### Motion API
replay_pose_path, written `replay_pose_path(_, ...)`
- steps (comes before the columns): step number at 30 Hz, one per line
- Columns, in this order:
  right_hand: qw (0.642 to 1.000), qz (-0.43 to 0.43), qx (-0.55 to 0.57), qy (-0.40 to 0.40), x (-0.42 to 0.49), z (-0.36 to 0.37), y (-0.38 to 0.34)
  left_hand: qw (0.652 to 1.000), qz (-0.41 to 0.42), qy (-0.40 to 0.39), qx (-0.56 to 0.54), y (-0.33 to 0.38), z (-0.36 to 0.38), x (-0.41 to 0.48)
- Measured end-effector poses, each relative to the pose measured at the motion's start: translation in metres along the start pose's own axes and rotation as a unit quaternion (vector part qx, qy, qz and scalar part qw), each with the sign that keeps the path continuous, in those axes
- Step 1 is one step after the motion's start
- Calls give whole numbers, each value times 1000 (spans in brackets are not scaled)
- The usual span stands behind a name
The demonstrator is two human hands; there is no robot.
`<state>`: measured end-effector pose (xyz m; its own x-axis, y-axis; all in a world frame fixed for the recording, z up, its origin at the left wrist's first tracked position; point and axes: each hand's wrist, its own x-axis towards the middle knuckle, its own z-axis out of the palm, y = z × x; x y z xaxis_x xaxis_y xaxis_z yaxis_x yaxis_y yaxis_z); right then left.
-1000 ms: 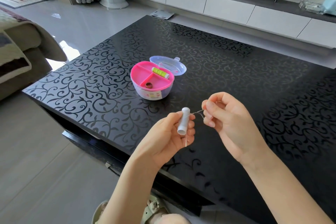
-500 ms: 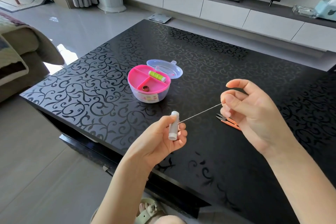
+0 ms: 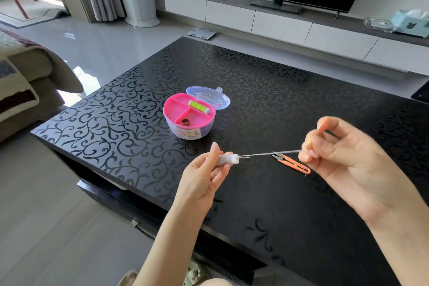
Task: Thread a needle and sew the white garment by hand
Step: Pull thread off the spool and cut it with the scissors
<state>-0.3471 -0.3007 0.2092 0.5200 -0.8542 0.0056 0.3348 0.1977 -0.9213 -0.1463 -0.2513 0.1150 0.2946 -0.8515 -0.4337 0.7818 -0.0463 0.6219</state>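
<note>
My left hand (image 3: 204,174) grips a small white spool of thread (image 3: 228,159) above the near part of the black table (image 3: 255,90). A taut white thread (image 3: 267,153) runs from the spool to my right hand (image 3: 343,155), which pinches its end between thumb and fingers. Orange thread snips (image 3: 293,163) lie on the table just under the thread, close to my right hand. No needle or white garment shows.
A pink sewing box (image 3: 189,121) with its clear lid (image 3: 209,96) open stands mid-table; it holds a green spool (image 3: 199,107) and a brown thimble (image 3: 185,122). A sofa (image 3: 25,86) is at the left. A TV cabinet (image 3: 290,23) runs along the back.
My right hand has pulled away to the right, drawing a longer stretch of thread off the spool. The spool in my left hand has tipped from upright to nearly level. The snips have come into sight.
</note>
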Motion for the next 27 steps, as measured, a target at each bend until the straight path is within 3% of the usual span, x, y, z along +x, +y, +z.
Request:
replay_pose_path(7,989,129,70,33,-46,8,54,995,88,48,29,-14,5,1)
replay_pose_path(10,984,109,123,62,-39,-1,48,975,152,45,155,-12,3,2)
replay_pose_path(12,979,84,165,88,-31,-6,36,944,184,15,274,-8,-2,-2)
replay_pose_path(16,982,32,134,129,-2,-9,9,885,137,-100,434,6,-11,-17)
replay_pose_path(17,982,25,112,153,7,-11,4,889,112,-128,425,9,-12,-22)
replay_pose_path(19,974,28,112,197,21,-18,2,933,59,-152,321,14,-10,-29)
replay_pose_path(22,958,74,179,211,23,-28,15,985,2,-105,137,18,-1,-35)
replay_pose_path(25,950,105,206,211,6,-32,31,996,-72,-57,-7,19,7,-39)
replay_pose_path(27,947,98,222,213,-8,-34,35,996,-74,-39,7,16,8,-40)
